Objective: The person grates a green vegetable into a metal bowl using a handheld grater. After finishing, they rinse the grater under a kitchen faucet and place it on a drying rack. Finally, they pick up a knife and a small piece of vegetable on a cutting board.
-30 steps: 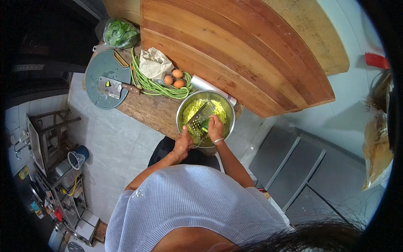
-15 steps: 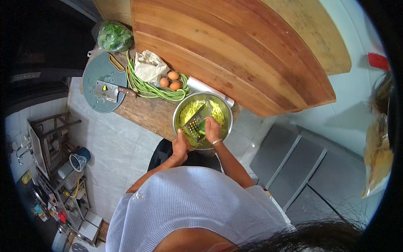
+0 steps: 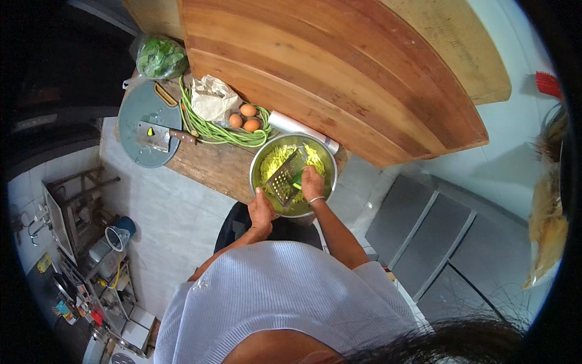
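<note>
A metal bowl stands at the table's near right corner, with pale green-yellow shreds inside. Across it, tilted, lies a flat metal grater with round holes. My left hand is closed at the grater's near end, by the bowl's near-left rim; the grip itself is partly hidden. In my right hand, over the bowl, is a green vegetable piece, probably zucchini, against the grater's face. My fingers cover most of that piece.
On the wooden table, left of the bowl, are long green beans, brown eggs, a cleaver on a grey round board, and bagged greens. A plastic roll and large wooden boards border the far side.
My right hand with the green piece has shifted slightly up and to the right along the grater. My left hand stays at the grater's near end. The whole view has tilted a little.
</note>
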The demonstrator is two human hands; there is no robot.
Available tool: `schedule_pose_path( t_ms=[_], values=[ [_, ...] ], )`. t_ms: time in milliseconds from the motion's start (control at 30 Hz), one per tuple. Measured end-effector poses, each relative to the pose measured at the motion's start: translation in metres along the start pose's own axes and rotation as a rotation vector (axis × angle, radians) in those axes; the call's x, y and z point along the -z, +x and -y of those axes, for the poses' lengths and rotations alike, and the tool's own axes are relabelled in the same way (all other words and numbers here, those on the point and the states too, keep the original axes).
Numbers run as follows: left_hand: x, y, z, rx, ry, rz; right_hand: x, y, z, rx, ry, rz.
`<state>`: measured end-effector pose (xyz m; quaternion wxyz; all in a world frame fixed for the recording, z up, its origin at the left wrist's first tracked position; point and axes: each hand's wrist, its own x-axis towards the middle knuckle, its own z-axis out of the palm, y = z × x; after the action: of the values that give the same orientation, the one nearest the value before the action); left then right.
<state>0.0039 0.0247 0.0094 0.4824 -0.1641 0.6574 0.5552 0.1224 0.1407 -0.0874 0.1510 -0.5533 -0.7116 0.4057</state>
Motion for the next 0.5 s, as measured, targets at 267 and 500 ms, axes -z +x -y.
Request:
schedule_pose_path(
  t_ms=[267,500],
  values=[
    [0.004,0.005,0.003,-0.042,0.041,0.035,0.001,-0.049,0.036,-0.004,0.082,0.089],
    [0.011,0.019,0.018,-0.142,0.195,-0.077,-0.011,-0.01,0.006,-0.064,-0.089,-0.053]
  ],
)
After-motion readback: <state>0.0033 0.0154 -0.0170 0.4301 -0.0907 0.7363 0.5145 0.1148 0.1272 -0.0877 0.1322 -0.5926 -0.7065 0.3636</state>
